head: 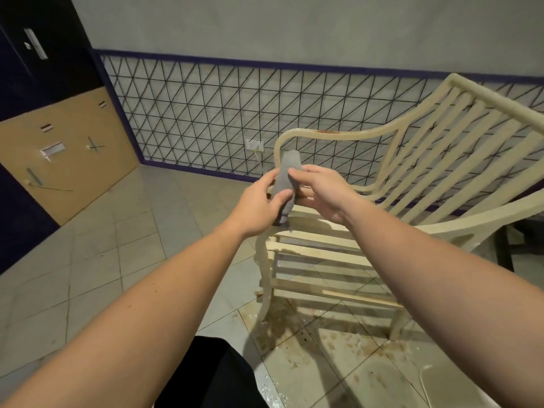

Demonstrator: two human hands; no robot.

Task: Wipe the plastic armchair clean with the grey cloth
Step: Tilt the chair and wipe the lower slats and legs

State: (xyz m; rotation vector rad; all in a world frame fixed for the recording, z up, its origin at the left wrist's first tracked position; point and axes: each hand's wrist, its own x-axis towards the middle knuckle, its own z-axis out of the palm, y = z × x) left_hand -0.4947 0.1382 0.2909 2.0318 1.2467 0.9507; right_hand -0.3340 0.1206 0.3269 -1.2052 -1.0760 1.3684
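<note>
Two bare arms reach out from the bottom edge, and a dark bit of clothing (pixel 206 375) sits low between them. Far left, a dark door (pixel 32 63) and a tan board (pixel 63 154) are cut off by the edge. No words can be read anywhere. Next comes the left hand (pixel 259 207), with thumb and fingers curled round the grey cloth (pixel 287 184), pinching it. That cloth hangs bunched up, just in front of the bent armrest of the plastic armchair (pixel 382 201). Part of the cloth is hidden behind the fingers. To its right, the right hand (pixel 321 192) pinches the same cloth near its top. Cream slats of the chair go off the right edge. Brown dirty spots mark the wet floor tiles (pixel 338 343) under the seat.
</note>
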